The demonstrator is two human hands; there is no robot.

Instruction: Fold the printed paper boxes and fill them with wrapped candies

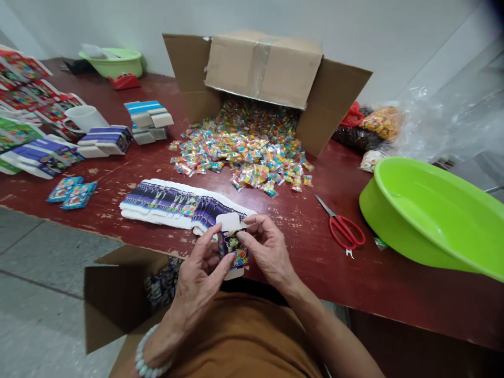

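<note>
Between my two hands is a small purple candy box with a cartoon figure on its front. White flaps stick out at its top and bottom. My left hand grips its left side with thumb and fingers. Closed on the upper right edge is my right hand, its thumb lying across the printed front. Just beyond the box, a fanned row of flat purple cartons lies on the table. Farther back, small clear-wrapped colourful candies spill out of a tipped cardboard box.
Red-handled scissors and a big green basin are on the right. At left sit a white mug, stacked cartons and blue boxes. An open cardboard carton with small packs stands below the table edge.
</note>
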